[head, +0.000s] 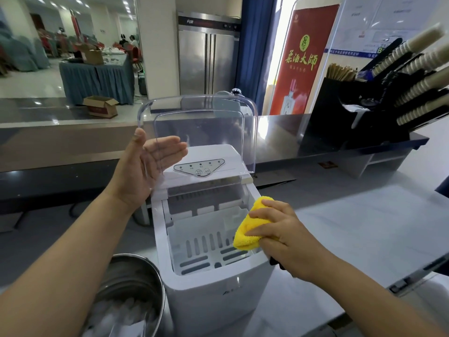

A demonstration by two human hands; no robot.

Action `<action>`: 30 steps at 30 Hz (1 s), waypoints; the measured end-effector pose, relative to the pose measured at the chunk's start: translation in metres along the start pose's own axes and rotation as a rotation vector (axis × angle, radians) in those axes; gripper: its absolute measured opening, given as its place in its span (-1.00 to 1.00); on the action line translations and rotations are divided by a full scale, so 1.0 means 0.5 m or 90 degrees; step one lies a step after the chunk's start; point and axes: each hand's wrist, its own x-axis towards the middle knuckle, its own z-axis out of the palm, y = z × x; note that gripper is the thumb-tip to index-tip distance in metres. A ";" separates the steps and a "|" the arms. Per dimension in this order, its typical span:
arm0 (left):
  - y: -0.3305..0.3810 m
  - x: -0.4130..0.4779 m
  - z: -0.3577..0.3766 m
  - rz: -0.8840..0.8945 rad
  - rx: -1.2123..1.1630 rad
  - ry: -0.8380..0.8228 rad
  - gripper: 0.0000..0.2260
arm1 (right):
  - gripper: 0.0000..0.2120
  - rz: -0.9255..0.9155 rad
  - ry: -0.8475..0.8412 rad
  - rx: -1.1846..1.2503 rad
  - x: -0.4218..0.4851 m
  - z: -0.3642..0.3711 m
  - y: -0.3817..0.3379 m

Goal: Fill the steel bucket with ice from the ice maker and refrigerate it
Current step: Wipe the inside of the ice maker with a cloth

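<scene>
Lid (201,132) is propped by flat left hand (143,166); yellow cloth (252,227) is gripped by right hand (286,237). Steel bucket (145,271) is placed left of ice maker (218,295), nearer left hand.

Four large yellow characters, 茶酒大師, printed on a red banner (302,60), smaller line beneath them not legible, white brand mark on the refrigerator (208,59) blurred, labels on the ice maker (218,293) control panel (199,168) too small to be read, wall notices (381,23) blurred

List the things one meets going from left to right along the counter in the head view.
steel bucket → ice maker → yellow cloth → right hand → black cup rack
</scene>
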 end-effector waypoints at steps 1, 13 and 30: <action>0.000 0.000 0.001 0.000 0.001 0.001 -0.39 | -0.74 -0.001 -0.008 -0.004 0.007 -0.001 0.004; -0.003 0.004 -0.008 0.007 0.020 0.003 -0.41 | -0.76 -0.026 0.002 -0.064 0.117 -0.019 0.007; -0.003 0.005 -0.012 0.000 0.004 0.006 -0.41 | -0.73 -0.026 -0.096 -0.317 0.099 -0.050 -0.065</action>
